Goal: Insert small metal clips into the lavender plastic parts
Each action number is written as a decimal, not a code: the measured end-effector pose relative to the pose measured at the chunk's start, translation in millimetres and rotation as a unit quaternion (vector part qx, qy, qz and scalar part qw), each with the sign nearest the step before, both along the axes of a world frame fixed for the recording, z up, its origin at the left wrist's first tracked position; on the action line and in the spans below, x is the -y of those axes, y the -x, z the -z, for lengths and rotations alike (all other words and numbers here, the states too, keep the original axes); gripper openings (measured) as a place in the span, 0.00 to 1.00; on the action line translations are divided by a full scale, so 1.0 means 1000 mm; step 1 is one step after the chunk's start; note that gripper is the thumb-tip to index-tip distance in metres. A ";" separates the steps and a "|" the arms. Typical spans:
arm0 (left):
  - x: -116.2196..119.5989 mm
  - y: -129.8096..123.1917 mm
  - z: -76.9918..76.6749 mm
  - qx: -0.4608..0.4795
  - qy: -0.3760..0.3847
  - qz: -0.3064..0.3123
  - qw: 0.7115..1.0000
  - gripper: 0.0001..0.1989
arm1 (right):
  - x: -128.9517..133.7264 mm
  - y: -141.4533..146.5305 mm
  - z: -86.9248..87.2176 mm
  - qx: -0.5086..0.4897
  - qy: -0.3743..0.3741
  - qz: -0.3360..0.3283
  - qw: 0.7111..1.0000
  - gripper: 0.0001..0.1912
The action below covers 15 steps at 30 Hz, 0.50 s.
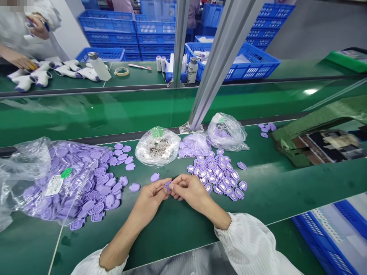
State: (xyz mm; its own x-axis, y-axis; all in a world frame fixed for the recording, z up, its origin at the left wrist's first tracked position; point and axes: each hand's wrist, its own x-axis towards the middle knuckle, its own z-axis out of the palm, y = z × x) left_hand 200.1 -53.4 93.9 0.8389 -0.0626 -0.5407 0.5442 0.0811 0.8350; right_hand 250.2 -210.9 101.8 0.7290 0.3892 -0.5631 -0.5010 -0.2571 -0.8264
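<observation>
Between my two hands, near the middle of the green table, is a small purple piece [168,185]. My left hand [151,196] pinches it from the left, and the fingertips of my right hand [187,189] press on it from the right. Right of my hands lies a pile of purple pieces with metal parts in them [220,172]. A large open bag of purple pieces [71,179] spills out on the left. Beyond my hands sits a clear bag of small metal parts [157,147]. Two loose purple pieces lie just left of my fingers.
Two clear bags with purple parts [196,144] [226,133] stand by a metal post [220,57]. A green machine [323,130] is at the right. Across the belt, a person's hand [20,60] touches white parts. Blue crates [243,63] stand behind.
</observation>
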 end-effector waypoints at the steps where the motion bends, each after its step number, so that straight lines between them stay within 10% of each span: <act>1: 0.000 0.000 0.000 0.002 0.000 0.002 1.000 0.25 | 0.000 0.001 0.001 0.003 -0.006 0.004 1.000 0.10; 15: 0.000 0.000 -0.002 0.003 -0.004 -0.004 1.000 0.22 | 0.002 0.004 0.003 0.022 -0.002 0.001 1.000 0.12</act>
